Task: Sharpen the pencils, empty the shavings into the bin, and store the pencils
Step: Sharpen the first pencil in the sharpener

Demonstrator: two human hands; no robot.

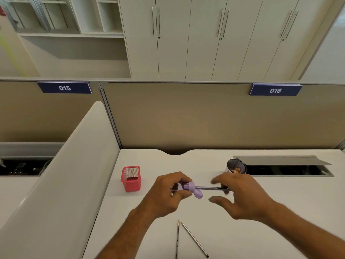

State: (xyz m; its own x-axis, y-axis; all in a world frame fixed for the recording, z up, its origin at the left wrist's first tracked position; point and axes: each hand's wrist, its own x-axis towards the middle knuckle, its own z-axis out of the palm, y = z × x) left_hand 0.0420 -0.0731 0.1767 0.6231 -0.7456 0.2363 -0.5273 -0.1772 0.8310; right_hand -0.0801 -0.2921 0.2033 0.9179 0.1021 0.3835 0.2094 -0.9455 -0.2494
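The right hand [240, 195] is blurred, hiding the pencil's [209, 188] end.

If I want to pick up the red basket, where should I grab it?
Grab the red mesh basket by its top rim, coming straight down from above. It stands upright with its square mouth open and its rim bare. Pinch one wall, fingers inside and thumb outside. The near right side is easiest, since nothing stands between it and the hands.
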